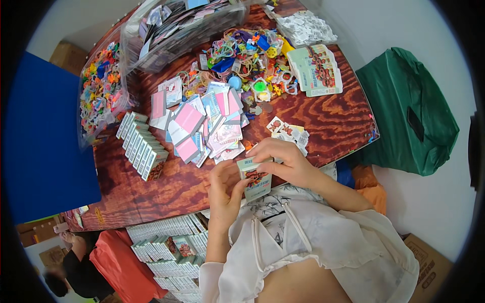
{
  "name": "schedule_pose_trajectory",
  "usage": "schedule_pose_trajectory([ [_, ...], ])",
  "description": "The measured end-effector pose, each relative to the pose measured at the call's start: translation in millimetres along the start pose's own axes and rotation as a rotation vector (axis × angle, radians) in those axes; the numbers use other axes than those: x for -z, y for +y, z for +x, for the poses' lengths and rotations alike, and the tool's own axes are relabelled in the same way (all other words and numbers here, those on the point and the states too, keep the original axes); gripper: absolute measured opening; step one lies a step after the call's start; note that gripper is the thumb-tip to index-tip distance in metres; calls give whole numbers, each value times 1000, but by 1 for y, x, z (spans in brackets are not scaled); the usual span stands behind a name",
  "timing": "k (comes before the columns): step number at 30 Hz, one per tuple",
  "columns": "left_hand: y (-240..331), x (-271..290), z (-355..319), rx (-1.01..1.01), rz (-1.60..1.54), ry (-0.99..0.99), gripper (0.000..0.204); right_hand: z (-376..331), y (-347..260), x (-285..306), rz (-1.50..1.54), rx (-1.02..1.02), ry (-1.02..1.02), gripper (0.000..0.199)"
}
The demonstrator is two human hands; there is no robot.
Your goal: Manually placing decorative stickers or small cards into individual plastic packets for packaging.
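Observation:
At the table's near edge I hold a small pale green printed box [258,190] with pictures of brown figures on its front. My left hand [226,189] grips its left side, the thumb lying across the front. My right hand [286,162] is closed at the box's top edge and upper right corner, with a ring on one finger. Just beyond my right hand lie small white sticker sheets [290,132] and folded paper slips. A loose pile of pink, white and blue cards [189,118] spreads out beyond my left hand.
A row of small boxes [143,149] stands at left. Behind are colourful trinkets [242,55], a bin of trinkets [103,83], a clear bin of packets [187,38], flattened green cartons [316,70] and a bag of white packets [305,26]. Stacked boxes [174,252] sit below the table; another person [83,267] is lower left.

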State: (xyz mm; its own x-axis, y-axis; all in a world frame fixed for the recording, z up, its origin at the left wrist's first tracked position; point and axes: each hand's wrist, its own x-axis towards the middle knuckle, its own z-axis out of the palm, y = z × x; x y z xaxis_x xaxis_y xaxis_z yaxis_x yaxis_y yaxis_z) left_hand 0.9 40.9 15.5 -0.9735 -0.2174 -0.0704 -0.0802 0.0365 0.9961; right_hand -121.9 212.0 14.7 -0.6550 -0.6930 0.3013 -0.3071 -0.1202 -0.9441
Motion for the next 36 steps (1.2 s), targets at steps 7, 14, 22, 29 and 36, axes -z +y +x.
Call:
schedule_pose_trajectory([
  [7, 2, 1, 1, 41, 114, -49, 57, -3, 2, -6, 129, -410, 100, 10],
  [14, -3, -2, -1, 26, -20, -13, 65, -1, 12, -4, 187, -322, 91, 7],
  [22, -14, 8, 0, 20, -89, -32, 59, -15, 16, -17, -191, 54, 133, 12],
  [29, -20, 27, 9, 236, -319, 59, 53, -11, 29, -24, 383, -615, 197, 11],
  [36, -18, 5, 20, -10, 51, 12, 108, 7, 33, -35, 836, -626, 306, 18],
])
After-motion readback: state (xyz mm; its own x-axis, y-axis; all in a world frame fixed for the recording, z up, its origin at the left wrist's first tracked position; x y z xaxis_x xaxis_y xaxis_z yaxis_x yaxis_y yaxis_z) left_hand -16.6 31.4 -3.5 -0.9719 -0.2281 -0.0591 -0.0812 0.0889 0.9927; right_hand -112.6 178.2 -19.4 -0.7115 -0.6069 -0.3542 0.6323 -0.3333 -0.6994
